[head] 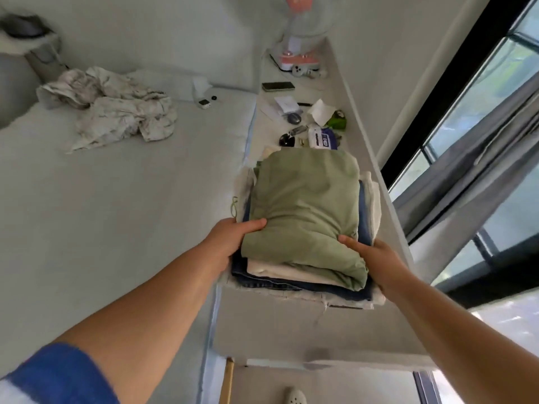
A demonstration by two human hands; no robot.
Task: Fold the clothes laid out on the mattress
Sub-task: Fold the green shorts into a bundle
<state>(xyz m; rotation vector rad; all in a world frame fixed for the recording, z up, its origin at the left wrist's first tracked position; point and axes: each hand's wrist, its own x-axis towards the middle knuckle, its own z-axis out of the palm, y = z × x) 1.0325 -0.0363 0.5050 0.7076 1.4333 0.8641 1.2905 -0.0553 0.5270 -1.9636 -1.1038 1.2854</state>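
On the ledge [291, 325] beside the mattress [102, 214] sits a stack of folded clothes, with a green garment [306, 205] on top, cream [280, 269] and denim [262, 282] layers under it, and a white cloth [374, 199] at the bottom. The left hand [227, 240] grips the stack's near left corner, thumb lying on the green garment and fingers tucked out of sight beneath. The right hand [370, 258] holds the near right corner the same way, thumb on top, fingers hidden under the layers. A crumpled pale garment [116, 112] lies unfolded near the mattress's far edge, well apart from the stack. Along the ledge's far end stand a fan [297, 51], a phone [278, 86], a mouse [294, 118], papers [285, 104] and a wipes pack [322, 138]. A window [481, 118] with a grey curtain [472, 176] runs along the right side.
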